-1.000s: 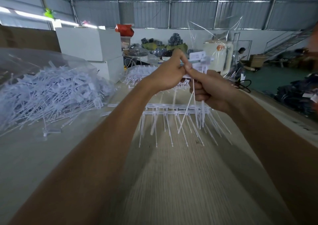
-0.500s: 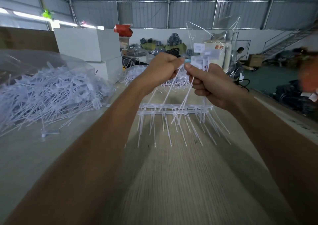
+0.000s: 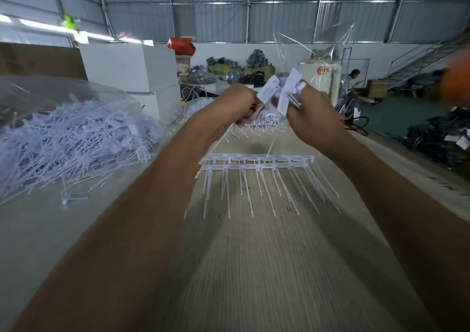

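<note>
Both my hands are raised over the wooden table (image 3: 254, 268). My left hand (image 3: 229, 110) grips a white plastic seal tag (image 3: 268, 92) whose thin tail runs down from the fist. My right hand (image 3: 310, 115) holds a small bunch of the same seal tags (image 3: 288, 94), their flat heads sticking up between the two hands. Below the hands, two joined rows of seal tags (image 3: 256, 164) lie flat on the table with their tails pointing toward me.
A big heap of loose seal tags (image 3: 66, 143) in a clear bag fills the table's left side. One stray tag (image 3: 73, 197) lies near it. More tag rows (image 3: 264, 123) lie beyond my hands. White boxes (image 3: 132, 69) stand behind; a person sits far right.
My hands have drawn closer together and the tag heads now tilt up between them. The left hand has pulled one tag apart from the bunch in the right hand.
</note>
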### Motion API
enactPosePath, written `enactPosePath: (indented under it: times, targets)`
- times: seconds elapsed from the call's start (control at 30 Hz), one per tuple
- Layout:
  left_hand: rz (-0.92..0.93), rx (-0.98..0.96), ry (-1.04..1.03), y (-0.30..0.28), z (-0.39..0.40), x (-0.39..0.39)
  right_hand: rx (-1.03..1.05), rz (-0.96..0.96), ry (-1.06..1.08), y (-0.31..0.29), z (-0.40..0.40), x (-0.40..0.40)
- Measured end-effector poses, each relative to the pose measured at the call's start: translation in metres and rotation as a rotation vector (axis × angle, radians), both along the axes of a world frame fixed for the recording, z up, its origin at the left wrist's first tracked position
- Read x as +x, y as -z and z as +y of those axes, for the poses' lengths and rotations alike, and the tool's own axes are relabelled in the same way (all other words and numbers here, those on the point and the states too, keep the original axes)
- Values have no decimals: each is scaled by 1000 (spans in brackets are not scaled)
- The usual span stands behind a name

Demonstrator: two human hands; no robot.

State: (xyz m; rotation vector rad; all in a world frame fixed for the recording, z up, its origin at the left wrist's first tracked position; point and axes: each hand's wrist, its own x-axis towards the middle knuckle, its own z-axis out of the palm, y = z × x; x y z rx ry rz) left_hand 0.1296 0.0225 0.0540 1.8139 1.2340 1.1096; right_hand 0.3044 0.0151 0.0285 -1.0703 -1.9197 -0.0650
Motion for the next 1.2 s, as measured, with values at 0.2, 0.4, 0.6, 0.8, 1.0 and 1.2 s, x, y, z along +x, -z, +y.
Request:
enactPosePath:
  times: [0.2, 0.4, 0.6, 0.8, 1.0, 1.2]
  targets:
    - [173, 128, 99, -5, -18, 10, -385, 650, -159, 7, 12, 41]
    - [415, 162, 50, 3, -16, 11, -501, 566, -267, 8, 11, 30]
    - [299, 234, 59, 0, -15, 9, -584, 650, -362, 7, 3, 17]
    - [212, 293, 27, -1, -14, 6, -589, 468, -427, 7, -1, 13]
    - [144, 196, 54, 0, -14, 7, -595, 602, -478, 4, -2, 10]
    - [53, 198, 133, 0, -15, 0, -662, 707, -550, 4, -5, 10]
